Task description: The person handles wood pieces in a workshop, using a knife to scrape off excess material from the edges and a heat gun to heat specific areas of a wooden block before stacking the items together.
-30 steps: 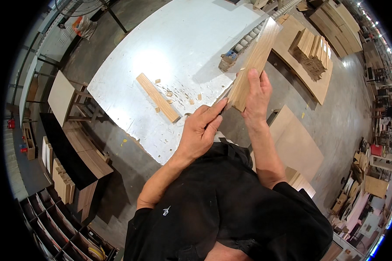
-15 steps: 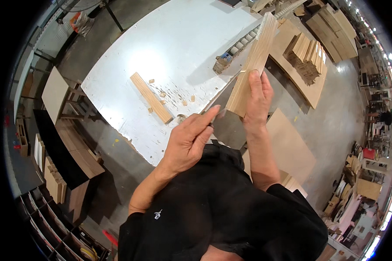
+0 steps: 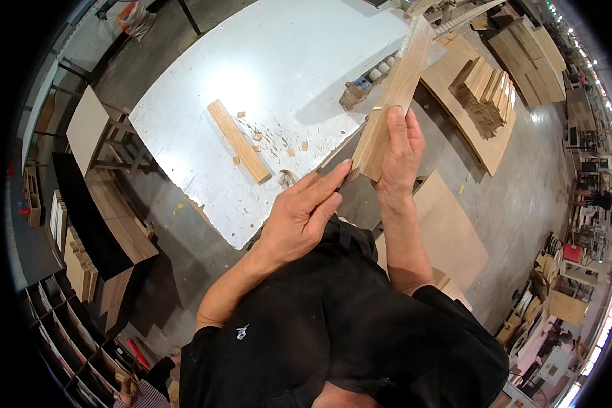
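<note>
- Now the right hand [image 3: 400, 153] grips the board [image 3: 402, 75], thumb laid along the upper face and fingers wrapped round the right edge.
- The left hand [image 3: 294, 221] has its forefinger stretched to the board's near end and its thumb drawn in close below; something thin and dark shows by the fingertip, too hidden to tell what it is or how it is held.
- The board is raised in front of the body, beside the right edge of the table, slanting away to the upper right. It is long, narrow and light brown, with grain running lengthwise, a small nick on the left edge and a pale, rough stretch of that edge near the far end.
- Half a second ago the left forefinger was apart from the board, with a pale blur between them; now its tip is at the near end. The right hand's grip looks the same.
- On the white table [image 3: 265, 47], the strip [image 3: 239, 141] lies as before, small chips [image 3: 304, 145] around it.
- Farther right, the stack [image 3: 484, 88] rests on a panel [image 3: 481, 151].
- At lower left, a co-worker [image 3: 143, 396] in stripes has come into view.
</note>
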{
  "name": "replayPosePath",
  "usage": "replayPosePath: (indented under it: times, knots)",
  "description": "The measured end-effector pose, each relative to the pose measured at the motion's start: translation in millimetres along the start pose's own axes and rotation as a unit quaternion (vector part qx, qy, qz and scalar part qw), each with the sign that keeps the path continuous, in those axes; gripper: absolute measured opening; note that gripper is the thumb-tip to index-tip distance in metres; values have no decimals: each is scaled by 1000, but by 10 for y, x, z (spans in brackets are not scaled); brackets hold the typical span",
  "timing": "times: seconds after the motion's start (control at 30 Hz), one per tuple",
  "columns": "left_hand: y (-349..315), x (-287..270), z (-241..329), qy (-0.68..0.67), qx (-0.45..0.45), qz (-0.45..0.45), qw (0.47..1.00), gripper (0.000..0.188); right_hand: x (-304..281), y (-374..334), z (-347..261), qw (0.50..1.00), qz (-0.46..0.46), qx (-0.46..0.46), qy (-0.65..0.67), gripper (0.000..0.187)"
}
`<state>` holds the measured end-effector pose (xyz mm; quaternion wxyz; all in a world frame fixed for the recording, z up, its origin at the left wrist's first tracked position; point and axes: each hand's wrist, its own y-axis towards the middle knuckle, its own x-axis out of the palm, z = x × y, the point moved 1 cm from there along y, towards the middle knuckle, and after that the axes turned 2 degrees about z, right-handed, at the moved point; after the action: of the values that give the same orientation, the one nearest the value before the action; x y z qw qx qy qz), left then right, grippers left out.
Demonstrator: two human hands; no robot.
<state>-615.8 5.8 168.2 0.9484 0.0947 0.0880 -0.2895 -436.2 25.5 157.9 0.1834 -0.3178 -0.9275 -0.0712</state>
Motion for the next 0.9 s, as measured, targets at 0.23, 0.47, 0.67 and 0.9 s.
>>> replayPosePath:
  times: [0.23, 0.47, 0.67, 0.9]
  knots:
    - [-30, 3, 7, 10, -14, -2, 1000, 46, -35, 0, 64, 1000, 7, 4, -12, 25]
    - [-49, 13, -7, -2, -12, -3, 1000, 46, -8, -32, 48, 1000, 5, 23, -4, 25]
    - [-52, 0, -16, -1, -15, -2, 1000, 46, -7, -39, 66, 1000, 3, 29, -6, 25]
    - [-57, 10, -17, 8, -26, 15, 1000, 44, -30, -40, 103, 1000, 11, 25, -15, 26]
